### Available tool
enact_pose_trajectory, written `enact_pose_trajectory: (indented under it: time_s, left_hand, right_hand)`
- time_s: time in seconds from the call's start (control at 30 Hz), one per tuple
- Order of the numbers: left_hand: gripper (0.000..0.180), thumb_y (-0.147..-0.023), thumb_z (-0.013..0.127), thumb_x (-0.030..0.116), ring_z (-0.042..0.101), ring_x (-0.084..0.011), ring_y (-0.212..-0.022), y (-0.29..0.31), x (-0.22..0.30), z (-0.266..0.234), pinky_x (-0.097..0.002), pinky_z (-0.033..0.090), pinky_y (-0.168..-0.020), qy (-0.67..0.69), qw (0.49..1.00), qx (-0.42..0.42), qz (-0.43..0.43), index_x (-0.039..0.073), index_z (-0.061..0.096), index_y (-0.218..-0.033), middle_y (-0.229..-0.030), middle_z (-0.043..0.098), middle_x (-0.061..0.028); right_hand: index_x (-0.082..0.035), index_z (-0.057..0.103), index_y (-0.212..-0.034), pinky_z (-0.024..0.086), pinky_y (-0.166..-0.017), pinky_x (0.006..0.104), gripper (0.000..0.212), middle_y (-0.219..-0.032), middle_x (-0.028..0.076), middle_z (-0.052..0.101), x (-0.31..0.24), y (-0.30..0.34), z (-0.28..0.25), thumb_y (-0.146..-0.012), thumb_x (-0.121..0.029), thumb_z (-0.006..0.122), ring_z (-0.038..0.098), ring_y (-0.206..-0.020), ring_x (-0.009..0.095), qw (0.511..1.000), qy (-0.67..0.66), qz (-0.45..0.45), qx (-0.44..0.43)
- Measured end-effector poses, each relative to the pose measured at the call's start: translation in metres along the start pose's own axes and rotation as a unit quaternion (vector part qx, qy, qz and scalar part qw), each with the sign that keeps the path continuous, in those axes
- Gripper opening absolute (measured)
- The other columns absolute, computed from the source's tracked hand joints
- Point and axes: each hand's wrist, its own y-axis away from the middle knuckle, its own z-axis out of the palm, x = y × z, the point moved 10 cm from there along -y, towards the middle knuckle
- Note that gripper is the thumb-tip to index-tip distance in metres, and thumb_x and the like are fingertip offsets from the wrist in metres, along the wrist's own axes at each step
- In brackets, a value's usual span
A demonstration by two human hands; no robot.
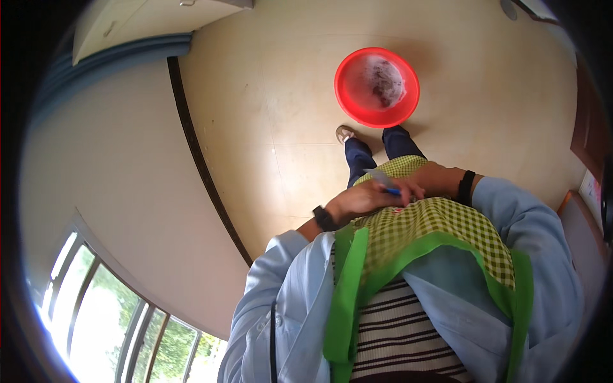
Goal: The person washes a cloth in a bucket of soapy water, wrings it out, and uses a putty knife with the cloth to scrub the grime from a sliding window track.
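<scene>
Both hands meet in front of my waist, over the apron. My left hand (363,199) comes in from the left with its back showing; its fingers are hidden and blurred. My right hand (414,186) lies against it, fingers curled around a slim object (392,190) with a blue part and a pale grey, blade-like end pointing up and left. Motion blur hides its exact kind. Beneath the hands is the green-and-yellow checked apron (440,220) with bright green edging. A red basin (345,96) of foamy water, with something dark in it, stands on the floor beyond my feet.
Light tiled floor (287,96) surrounds the basin. To the left, a dark strip (198,150) edges a pale wall or panel (140,185), with windows (102,306) below. A white cabinet (140,25) is at the far left; brown wooden furniture (587,121) stands at right.
</scene>
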Motion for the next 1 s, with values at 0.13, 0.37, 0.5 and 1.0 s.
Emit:
enact_pose_trajectory:
  time_s: [0.13,0.37,0.5,1.0]
  left_hand:
    - [0.029,-0.102,0.049,0.02,0.052,-0.0159,-0.111,-0.01,-0.049,0.011,-0.0287,0.039,-0.099,-0.08,0.988,-0.061,-0.113,0.001,0.054,-0.124,-0.123,0.06,-0.0105]
    - [0.025,-0.084,0.058,0.013,0.062,-0.0451,-0.093,-0.008,-0.083,-0.038,-0.0513,0.049,-0.084,-0.583,0.805,0.07,-0.089,0.0,0.062,-0.105,-0.101,0.061,-0.0283]
    - [0.038,-0.083,0.054,0.012,0.055,-0.0373,-0.111,-0.001,-0.044,-0.001,-0.0418,0.049,-0.093,-0.663,0.712,0.127,0.195,-0.005,0.058,-0.117,-0.113,0.057,-0.0255]
    - [0.047,-0.083,0.055,0.017,0.057,-0.0451,-0.108,0.016,-0.056,-0.031,-0.0504,0.051,-0.09,-0.731,0.619,0.28,0.058,-0.013,0.053,-0.119,-0.117,0.056,-0.031]
  right_hand:
    - [-0.011,0.058,-0.097,0.049,-0.066,0.0501,0.02,-0.085,0.014,0.066,0.027,-0.001,-0.044,-0.081,-0.02,0.065,0.065,-0.078,0.037,0.963,0.011,0.048,0.267]
    - [-0.006,0.06,-0.09,0.047,-0.063,0.0461,0.017,-0.075,0.015,0.063,-0.007,-0.01,-0.083,-0.078,-0.015,0.066,0.063,-0.072,0.035,0.964,-0.11,-0.051,0.238]
    - [-0.005,0.058,-0.086,0.045,-0.059,0.0427,0.015,-0.07,0.013,0.061,-0.02,0.004,-0.11,-0.076,-0.014,0.065,0.06,-0.065,0.032,0.962,-0.133,-0.023,0.238]
    - [-0.009,0.054,-0.09,0.045,-0.057,0.0427,0.028,-0.065,0.008,0.058,-0.077,0.029,-0.157,-0.071,-0.012,0.075,0.06,-0.061,0.031,0.904,0.057,-0.023,0.424]
